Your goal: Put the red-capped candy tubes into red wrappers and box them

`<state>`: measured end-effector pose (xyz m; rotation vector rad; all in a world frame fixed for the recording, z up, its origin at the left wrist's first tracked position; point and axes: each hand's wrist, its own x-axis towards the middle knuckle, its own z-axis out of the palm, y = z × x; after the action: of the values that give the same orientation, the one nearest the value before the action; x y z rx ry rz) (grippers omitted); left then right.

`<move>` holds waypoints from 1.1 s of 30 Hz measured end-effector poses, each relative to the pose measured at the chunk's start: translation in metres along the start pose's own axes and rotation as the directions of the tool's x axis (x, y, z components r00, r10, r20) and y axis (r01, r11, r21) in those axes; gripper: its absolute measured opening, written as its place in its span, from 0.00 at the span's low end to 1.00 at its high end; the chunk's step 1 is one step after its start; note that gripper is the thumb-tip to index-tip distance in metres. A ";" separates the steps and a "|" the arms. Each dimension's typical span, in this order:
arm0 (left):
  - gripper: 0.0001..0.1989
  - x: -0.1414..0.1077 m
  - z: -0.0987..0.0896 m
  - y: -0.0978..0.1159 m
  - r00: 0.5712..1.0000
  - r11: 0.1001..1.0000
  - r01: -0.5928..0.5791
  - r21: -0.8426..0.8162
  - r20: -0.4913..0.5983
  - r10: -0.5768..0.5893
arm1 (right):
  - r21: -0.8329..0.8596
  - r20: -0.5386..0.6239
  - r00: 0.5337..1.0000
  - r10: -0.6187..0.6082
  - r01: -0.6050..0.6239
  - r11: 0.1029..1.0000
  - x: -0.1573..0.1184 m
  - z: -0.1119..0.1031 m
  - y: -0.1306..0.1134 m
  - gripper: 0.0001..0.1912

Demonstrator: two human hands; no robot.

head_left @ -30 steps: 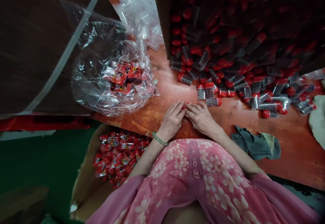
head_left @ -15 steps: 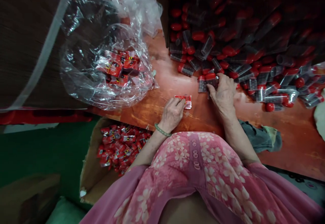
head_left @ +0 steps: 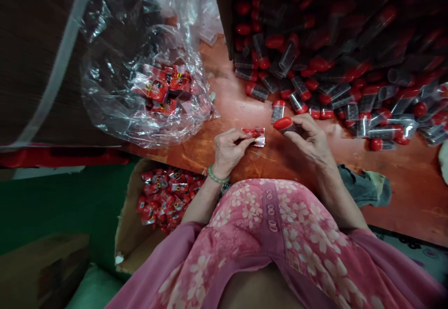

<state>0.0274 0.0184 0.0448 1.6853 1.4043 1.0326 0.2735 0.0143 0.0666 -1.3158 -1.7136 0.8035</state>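
Observation:
Between the thumb and fingers of my left hand is the edge of a small red printed packet, just above the table. My right hand pinches a clear tube with a red rounded cap; the cap points left toward the packet and the fingers cover part of the tube. Another red-capped tube stands just behind it. The heap of red-capped clear tubes lies beyond my right hand.
A clear plastic bag with folded red packets lies at the left. Below the table edge, a cardboard box holds many red packets. A grey-green cloth lies right of my right forearm on the reddish table.
My right hand has lifted a red-capped tube from the front of the heap and drawn it nearer. My left hand has shifted slightly left, still holding the packet.

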 end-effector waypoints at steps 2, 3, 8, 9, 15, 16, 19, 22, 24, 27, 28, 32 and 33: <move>0.07 -0.002 -0.003 0.004 0.999 0.999 -0.038 -0.003 -0.014 0.038 | 0.028 0.032 0.999 -0.021 0.020 0.999 -0.004 -0.006 -0.007 0.13; 0.07 -0.004 -0.004 0.006 0.997 0.997 -0.076 0.007 -0.015 0.076 | 0.038 0.051 0.998 -0.030 0.029 0.999 -0.006 -0.008 -0.010 0.13; 0.07 -0.011 -0.010 0.020 0.948 0.935 -0.316 0.158 0.014 0.318 | 0.027 0.145 0.982 -0.124 0.122 0.992 -0.009 -0.014 -0.027 0.12; 0.07 -0.012 -0.010 0.023 0.935 0.917 -0.352 0.186 0.029 0.353 | 0.019 0.163 0.976 -0.145 0.144 0.989 -0.009 -0.014 -0.030 0.12; 0.04 -0.015 -0.014 0.031 0.890 0.862 -0.455 0.222 0.120 0.439 | -0.126 0.306 0.943 -0.129 0.175 0.977 -0.009 -0.014 -0.039 0.14; 0.05 -0.015 -0.014 0.030 0.891 0.861 -0.452 0.232 0.144 0.430 | -0.164 0.334 0.934 -0.124 0.187 0.969 -0.009 -0.015 -0.040 0.14; 0.07 -0.018 -0.012 0.028 0.890 0.855 -0.451 0.256 0.201 0.409 | -0.280 0.426 0.897 -0.119 0.256 0.925 -0.010 -0.018 -0.044 0.14; 0.07 -0.020 -0.009 0.026 0.882 0.852 -0.463 0.244 0.218 0.417 | -0.390 0.493 0.865 -0.087 0.310 0.867 -0.011 -0.019 -0.049 0.15; 0.06 -0.021 -0.007 0.025 0.877 0.851 -0.469 0.237 0.236 0.418 | -0.437 0.521 0.851 -0.065 0.331 0.837 -0.011 -0.017 -0.052 0.16; 0.06 -0.021 -0.006 0.023 0.870 0.849 -0.478 0.226 0.256 0.421 | -0.447 0.566 0.823 -0.050 0.356 0.821 -0.010 -0.015 -0.053 0.17; 0.06 -0.021 -0.006 0.023 0.872 0.852 -0.472 0.224 0.260 0.415 | -0.438 0.571 0.819 -0.052 0.357 0.825 -0.008 -0.015 -0.053 0.17; 0.05 -0.022 -0.007 0.020 0.905 0.905 -0.391 0.169 0.249 0.345 | -0.372 0.502 0.863 -0.064 0.282 0.884 -0.002 -0.023 -0.047 0.15; 0.05 -0.022 -0.007 0.019 0.916 0.923 -0.363 0.131 0.233 0.327 | -0.350 0.480 0.875 -0.063 0.257 0.901 -0.001 -0.027 -0.046 0.15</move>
<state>0.0276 -0.0062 0.0620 2.1599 1.1082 0.9059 0.2766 0.0024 0.1183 -1.2819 -2.4444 0.7210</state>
